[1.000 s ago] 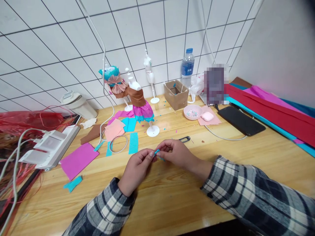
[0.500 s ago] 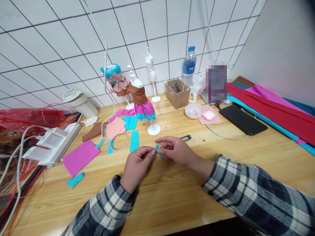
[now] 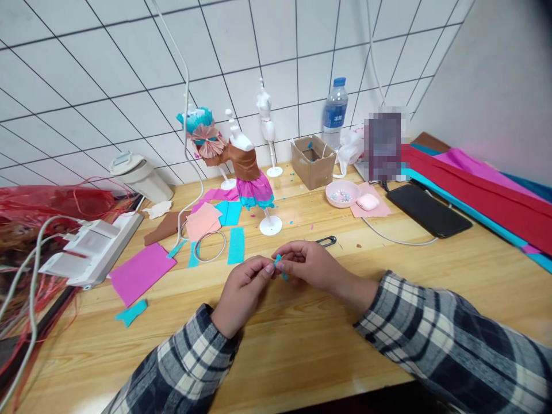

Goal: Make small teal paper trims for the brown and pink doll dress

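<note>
1. Presently pinching small blue strip between thumb and fingers of left hand and of right hand; holding it just above near-middle tabletop. See tips drawn close together, with one end poking up and another hanging below.
2. Compare with half a second ago: find upper end looking narrower and more tilted, with hands in nearly the same pose. Read as a slight turn or re-fold within the pinch, not a release. Cannot tell how the middle is folded; hidden by fingertips.
3. Just beyond right hand, note black looped tool lying flat, untouched.
4. Further left, see blue rectangle, peach sheets and magenta sheet lying flat; nearer at left, spot notched blue scrap.
5. Far of the hands, find dressed mannequin upright on white round base, in brown top and magenta skirt with blue hem. Behind it, slightly right, see bare white mannequin.
6. Far right of these, log cardboard box, then pink bowl of beads. At right, add black phone near long red sheet.
</note>
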Tool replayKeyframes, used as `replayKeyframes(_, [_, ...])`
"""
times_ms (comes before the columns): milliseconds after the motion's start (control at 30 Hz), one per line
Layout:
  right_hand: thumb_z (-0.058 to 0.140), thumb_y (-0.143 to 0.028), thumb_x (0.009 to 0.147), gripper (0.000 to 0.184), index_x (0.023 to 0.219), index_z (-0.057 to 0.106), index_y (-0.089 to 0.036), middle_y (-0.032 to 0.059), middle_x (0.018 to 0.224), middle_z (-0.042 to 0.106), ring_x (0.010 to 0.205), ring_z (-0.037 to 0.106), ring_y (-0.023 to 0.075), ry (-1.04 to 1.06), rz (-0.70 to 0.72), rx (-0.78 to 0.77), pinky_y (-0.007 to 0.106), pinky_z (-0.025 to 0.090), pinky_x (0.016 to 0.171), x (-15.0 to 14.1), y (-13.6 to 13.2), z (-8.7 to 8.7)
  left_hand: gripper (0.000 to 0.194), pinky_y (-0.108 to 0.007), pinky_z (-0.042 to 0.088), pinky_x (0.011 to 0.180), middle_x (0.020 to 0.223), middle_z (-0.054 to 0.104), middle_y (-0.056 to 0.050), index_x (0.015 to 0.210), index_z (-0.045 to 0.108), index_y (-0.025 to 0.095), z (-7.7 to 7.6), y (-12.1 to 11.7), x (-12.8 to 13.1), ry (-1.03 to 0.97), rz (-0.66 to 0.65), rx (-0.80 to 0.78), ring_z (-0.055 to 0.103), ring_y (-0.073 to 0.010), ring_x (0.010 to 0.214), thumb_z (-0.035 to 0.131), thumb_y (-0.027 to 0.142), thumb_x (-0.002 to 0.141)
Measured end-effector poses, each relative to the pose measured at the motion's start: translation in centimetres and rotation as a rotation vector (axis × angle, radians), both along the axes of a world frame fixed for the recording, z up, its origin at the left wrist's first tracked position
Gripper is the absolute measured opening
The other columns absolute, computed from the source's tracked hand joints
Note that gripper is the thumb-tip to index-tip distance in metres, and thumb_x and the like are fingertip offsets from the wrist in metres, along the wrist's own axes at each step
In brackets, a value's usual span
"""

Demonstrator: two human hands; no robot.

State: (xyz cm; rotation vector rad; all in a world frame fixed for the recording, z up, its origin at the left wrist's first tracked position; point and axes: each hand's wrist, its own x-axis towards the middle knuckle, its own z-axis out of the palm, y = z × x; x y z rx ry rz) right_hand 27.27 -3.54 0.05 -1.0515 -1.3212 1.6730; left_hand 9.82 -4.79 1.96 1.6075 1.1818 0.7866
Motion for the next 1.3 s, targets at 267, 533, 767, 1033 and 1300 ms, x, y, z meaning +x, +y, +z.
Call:
replayKeyframes(267, [0.072, -0.034, 0.072, 0.018, 0.075, 0.066, -0.018, 0.0003, 0.069, 0.066, 0.063, 0.057, 0.0124, -0.226, -0.104, 0.231, 0.024, 0.045, 0.057, 0.2, -0.2, 0.6, 0.03, -0.027, 0.044, 0.067, 0.072, 0.059, -0.005, 0.07, 0.059, 0.016, -0.4, 0.0, -0.3, -0.095, -0.003, -0.056, 0.052, -0.0165, 0.071, 0.055, 0.042, 0.084])
replayKeyframes(533, [0.068, -0.032, 0.077, 0.016, 0.086, 0.067, -0.018, 0.0025, 0.081, 0.068, 0.074, 0.061, 0.0144, -0.285, -0.097, 0.369, 0.024, 0.046, 0.06, 0.3, -0.4, 0.6, 0.026, -0.026, 0.044, 0.065, 0.071, 0.054, -0.005, 0.071, 0.057, 0.015, -1.1, 0.3, -0.5, -0.258, 0.001, -0.205, 0.05, -0.0151, 0.071, 0.056, 0.038, 0.084])
replayKeyframes(767, [0.07, -0.03, 0.073, 0.019, 0.085, 0.067, -0.017, 0.0028, 0.079, 0.07, 0.074, 0.064, 0.0148, -0.173, -0.102, 0.251, 0.024, 0.048, 0.06, -0.1, -0.4, 0.6, 0.029, -0.029, 0.045, 0.067, 0.071, 0.058, -0.005, 0.071, 0.058, 0.015, -1.2, 0.6, -0.6, -0.243, -0.022, -0.21, 0.053, -0.0165, 0.07, 0.057, 0.042, 0.082])
replayKeyframes(1033, [0.067, -0.029, 0.076, 0.011, 0.079, 0.069, -0.018, 0.0011, 0.072, 0.069, 0.066, 0.061, 0.0136, -0.329, -0.102, 0.334, 0.024, 0.046, 0.059, 0.3, -0.2, 0.1, 0.023, -0.03, 0.044, 0.08, 0.092, 0.067, -0.006, 0.09, 0.066, 0.019, -0.2, 0.4, -0.5, 0.261, -0.004, 0.248, 0.059, -0.0197, 0.088, 0.051, 0.037, 0.089])
replayKeyframes(1300, [0.064, -0.027, 0.083, 0.009, 0.081, 0.069, -0.02, 0.0011, 0.077, 0.068, 0.071, 0.059, 0.014, -0.514, -0.039, 0.588, 0.026, 0.041, 0.064, 0.7, -0.3, -0.2, 0.018, -0.029, 0.042, 0.075, 0.082, 0.064, -0.005, 0.083, 0.063, 0.019, -0.1, 0.7, -1.0, 0.396, -0.137, 0.423, 0.057, -0.018, 0.081, 0.05, 0.029, 0.09])
